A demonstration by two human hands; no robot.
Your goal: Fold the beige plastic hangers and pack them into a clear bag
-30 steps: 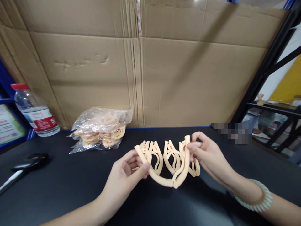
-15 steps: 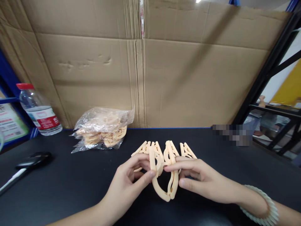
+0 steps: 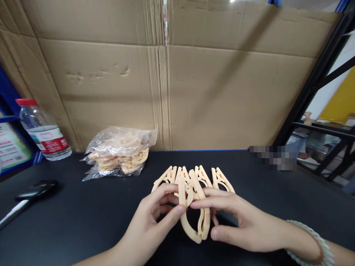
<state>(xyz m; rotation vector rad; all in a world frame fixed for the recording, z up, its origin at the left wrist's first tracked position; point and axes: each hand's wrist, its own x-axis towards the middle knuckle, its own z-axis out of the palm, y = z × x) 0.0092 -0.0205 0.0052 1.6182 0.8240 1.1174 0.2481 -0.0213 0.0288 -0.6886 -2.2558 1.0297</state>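
A large beige clothes peg (image 3: 205,223) is upright in front of me, its curved jaws meeting at the bottom and its straight handles spread at the top. My left hand (image 3: 155,210) pinches the left handle between thumb and fingers. My right hand (image 3: 235,218) has its fingers around the right handle, the index finger across the front. The right thumb stands apart from the peg, lower down. Just behind, several matching pegs (image 3: 226,181) form a row, partly hidden by my hands and the held peg.
Clear plastic bags of beige pegs (image 3: 119,151) lie at the back left. A red-capped water bottle (image 3: 46,133) stands farther left, with a black object and white cable (image 3: 39,190) nearer me. Cardboard (image 3: 235,92) walls off the back of the black table (image 3: 97,218); a black metal frame (image 3: 299,96) rises at right.
The held peg's right handle has tilted leftward at the top, nearer the left handle. My right thumb has moved slightly down, away from the peg. The view has shifted slightly.
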